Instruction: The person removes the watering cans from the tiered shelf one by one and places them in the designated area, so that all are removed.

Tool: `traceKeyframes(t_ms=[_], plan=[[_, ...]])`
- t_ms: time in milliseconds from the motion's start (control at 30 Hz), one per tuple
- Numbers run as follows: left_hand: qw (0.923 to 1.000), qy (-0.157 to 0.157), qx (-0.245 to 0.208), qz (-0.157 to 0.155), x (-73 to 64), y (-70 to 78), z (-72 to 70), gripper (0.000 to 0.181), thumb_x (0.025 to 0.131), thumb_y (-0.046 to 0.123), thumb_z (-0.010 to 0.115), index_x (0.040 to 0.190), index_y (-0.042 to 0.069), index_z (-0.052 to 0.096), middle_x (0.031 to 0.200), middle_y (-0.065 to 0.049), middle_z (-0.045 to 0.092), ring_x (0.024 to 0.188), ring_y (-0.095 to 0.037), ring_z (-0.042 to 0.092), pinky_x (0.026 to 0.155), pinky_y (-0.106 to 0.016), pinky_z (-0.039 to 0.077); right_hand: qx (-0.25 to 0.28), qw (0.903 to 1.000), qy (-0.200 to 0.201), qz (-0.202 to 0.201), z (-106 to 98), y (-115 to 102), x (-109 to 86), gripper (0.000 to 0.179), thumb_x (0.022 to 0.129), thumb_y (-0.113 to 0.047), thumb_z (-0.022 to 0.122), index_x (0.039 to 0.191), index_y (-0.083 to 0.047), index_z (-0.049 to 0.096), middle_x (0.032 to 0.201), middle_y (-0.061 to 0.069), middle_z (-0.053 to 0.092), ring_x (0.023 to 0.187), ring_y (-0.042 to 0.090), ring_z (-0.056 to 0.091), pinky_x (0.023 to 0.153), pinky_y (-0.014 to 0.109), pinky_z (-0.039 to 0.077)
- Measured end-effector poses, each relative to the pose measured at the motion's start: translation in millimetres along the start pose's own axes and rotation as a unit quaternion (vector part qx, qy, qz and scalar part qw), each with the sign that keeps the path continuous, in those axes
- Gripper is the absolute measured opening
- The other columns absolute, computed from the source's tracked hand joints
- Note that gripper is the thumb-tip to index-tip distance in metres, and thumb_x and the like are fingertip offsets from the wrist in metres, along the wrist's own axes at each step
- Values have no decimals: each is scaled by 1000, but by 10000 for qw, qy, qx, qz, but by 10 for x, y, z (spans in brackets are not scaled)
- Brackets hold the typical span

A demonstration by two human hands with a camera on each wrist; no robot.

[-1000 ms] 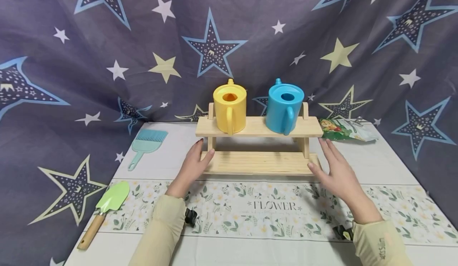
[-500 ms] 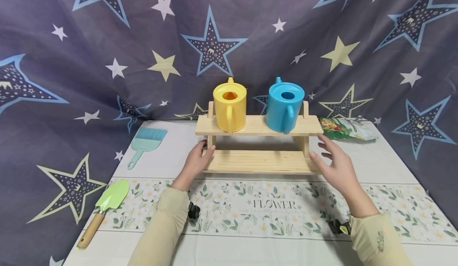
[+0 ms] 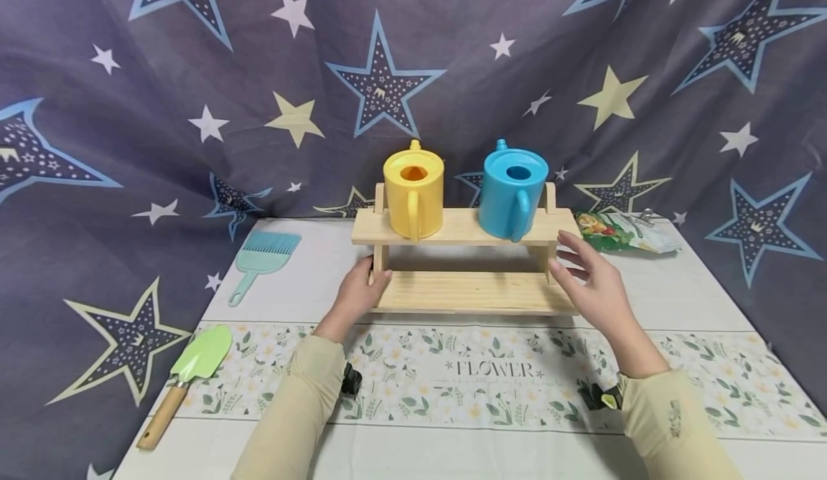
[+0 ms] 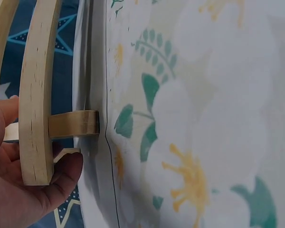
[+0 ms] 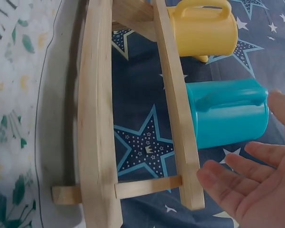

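The wooden rack (image 3: 472,293) on the desk (image 3: 478,448) seemed stiff and light but top-heavy, best held at both lower ends: the left hand (image 3: 354,295) gripped one; the right hand (image 3: 597,295), fingers loose, held nothing.

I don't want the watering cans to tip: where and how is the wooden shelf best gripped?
Probably by both ends of the lower plank, from left and right: they jut past the legs, raised on feet with room beneath. The yellow can and blue can stand atop the wooden shelf, so keep it level.
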State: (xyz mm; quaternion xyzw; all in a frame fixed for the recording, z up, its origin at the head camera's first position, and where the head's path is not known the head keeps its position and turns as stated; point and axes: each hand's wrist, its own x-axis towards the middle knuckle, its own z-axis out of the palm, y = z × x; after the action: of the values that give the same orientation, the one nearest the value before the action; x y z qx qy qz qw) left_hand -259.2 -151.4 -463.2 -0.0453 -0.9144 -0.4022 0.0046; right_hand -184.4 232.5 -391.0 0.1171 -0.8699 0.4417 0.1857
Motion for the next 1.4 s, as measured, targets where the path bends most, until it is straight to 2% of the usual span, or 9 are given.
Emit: traceKeyframes(t_ms=[300, 433, 500, 567, 867, 1033, 1233, 1400], plan=[[9995, 144, 254, 91, 31, -35, 45, 43, 100, 25, 57, 133, -2, 53, 123, -23, 59, 112, -36, 58, 96, -51, 45, 301, 9992, -77, 253, 5, -57, 71, 55, 99, -29, 59, 145, -3, 43, 141, 19, 50, 122, 38, 54, 95, 50, 47], [9993, 134, 328, 79, 34, -52, 62, 42, 101, 25, 56, 133, -2, 53, 121, -22, 60, 110, -36, 59, 95, -50, 46, 361, 9990, -46, 275, 6, -107, 103, 55, 99, -30, 60, 145, -5, 44, 140, 16, 52, 121, 36, 55, 94, 29, 49], [9994, 137, 311, 29, 28, -49, 65, 42, 101, 25, 55, 134, -2, 53, 122, -22, 59, 110, -35, 58, 95, -50, 46, 458, 9986, -20, 272, 11, -127, 121, 54, 99, -30, 60, 145, -5, 45, 139, 15, 53, 120, 35, 56, 91, 17, 46], [9995, 144, 272, -6, 20, -38, 64, 42, 101, 25, 55, 134, -1, 52, 124, -22, 58, 111, -36, 58, 96, -51, 45, 627, 9977, 18, 269, 16, -138, 142, 53, 99, -28, 60, 144, -4, 46, 138, 15, 54, 120, 33, 56, 88, 11, 43], [9995, 155, 259, -73, 8, -42, 87, 45, 102, 27, 54, 137, 1, 52, 124, -23, 56, 113, -36, 56, 97, -52, 44, 1485, 9883, 115, 334, 69, -154, 215, 47, 101, -22, 57, 139, 2, 48, 134, 21, 54, 108, 4, 58, 85, 15, 50], [9993, 199, 321, -45, 5, -57, 88, 44, 102, 26, 54, 137, 0, 52, 121, -22, 56, 110, -35, 56, 94, -51, 45, 1549, 9873, 123, 324, 98, -176, 257, 47, 100, -24, 58, 138, 2, 49, 134, 21, 55, 109, 6, 59, 86, 17, 51], [9995, 120, 256, -141, -1, -67, 94, 47, 103, 28, 51, 141, 1, 47, 127, -22, 52, 116, -36, 53, 99, -52, 42, 1684, 9851, 116, 322, 134, -183, 302, 44, 101, -21, 56, 138, 3, 49, 133, 21, 55, 110, 14, 61, 86, 19, 52], [9996, 94, 177, -189, 5, -89, 119, 49, 103, 29, 50, 143, 1, 45, 127, -22, 51, 116, -35, 53, 100, -52, 42, 1703, 9847, 184, 314, 180, -219, 337, 44, 99, -22, 60, 136, 1, 53, 132, 19, 57, 108, 9, 61, 86, 16, 50]])
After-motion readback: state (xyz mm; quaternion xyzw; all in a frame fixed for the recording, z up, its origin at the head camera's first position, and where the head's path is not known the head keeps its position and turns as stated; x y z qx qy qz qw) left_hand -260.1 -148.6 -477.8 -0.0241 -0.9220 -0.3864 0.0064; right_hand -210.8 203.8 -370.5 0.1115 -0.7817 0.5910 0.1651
